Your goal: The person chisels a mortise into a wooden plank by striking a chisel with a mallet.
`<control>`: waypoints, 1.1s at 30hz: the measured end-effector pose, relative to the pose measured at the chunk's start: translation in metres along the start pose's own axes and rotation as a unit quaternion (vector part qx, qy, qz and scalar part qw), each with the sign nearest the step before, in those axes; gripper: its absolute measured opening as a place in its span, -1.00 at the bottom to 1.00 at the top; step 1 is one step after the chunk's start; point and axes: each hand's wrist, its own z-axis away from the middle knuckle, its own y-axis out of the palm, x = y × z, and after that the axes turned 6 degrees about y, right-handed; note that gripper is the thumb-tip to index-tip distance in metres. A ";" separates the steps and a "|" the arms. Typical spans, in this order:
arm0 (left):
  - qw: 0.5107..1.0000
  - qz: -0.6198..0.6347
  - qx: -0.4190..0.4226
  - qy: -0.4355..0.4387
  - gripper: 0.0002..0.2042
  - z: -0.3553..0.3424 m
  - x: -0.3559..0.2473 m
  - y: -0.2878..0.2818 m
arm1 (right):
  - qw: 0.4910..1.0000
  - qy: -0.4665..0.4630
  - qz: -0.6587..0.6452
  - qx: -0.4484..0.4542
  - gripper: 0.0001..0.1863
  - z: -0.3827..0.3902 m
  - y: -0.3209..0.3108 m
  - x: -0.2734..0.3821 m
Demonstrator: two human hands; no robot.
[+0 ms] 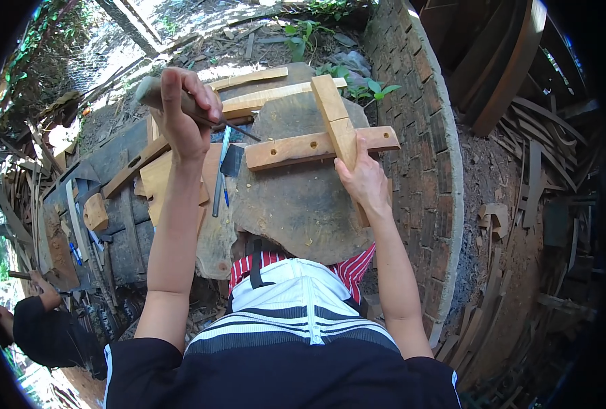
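Note:
Raised over the left of the wooden work surface [289,211], my left hand [190,116] is closed on a dull grey-brown handled tool [149,95] with a thin dark metal shaft reaching right. My right hand [364,180] grips a pale wooden bar [334,102], which lies crosswise over a second wooden bar [282,151] with round holes in it. The crossed bars rest on the rough slab. Left of them lie a long steel rod [218,191], a dark square blade [232,160] and a blue pen [226,196].
Wood strips [255,76], plywood offcuts [153,177] and more tools [95,238] lie behind and left. A low brick wall [419,170] runs along the right, with timber [521,163] beyond. A co-worker [44,334] in dark clothing is at the lower left.

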 end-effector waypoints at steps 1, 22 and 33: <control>1.000 -0.022 -0.005 -0.004 -0.56 0.006 0.007 0.000 | 1.000 0.006 0.008 0.002 -0.19 0.000 0.000 0.000; 0.959 -0.260 0.093 -0.056 -0.72 0.033 0.077 0.034 | 1.000 0.018 0.015 0.002 -0.20 0.004 -0.005 0.010; 0.937 -0.330 0.104 0.047 -0.75 0.060 0.069 0.044 | 0.853 -0.330 -0.376 -0.146 -0.21 0.053 -0.132 0.102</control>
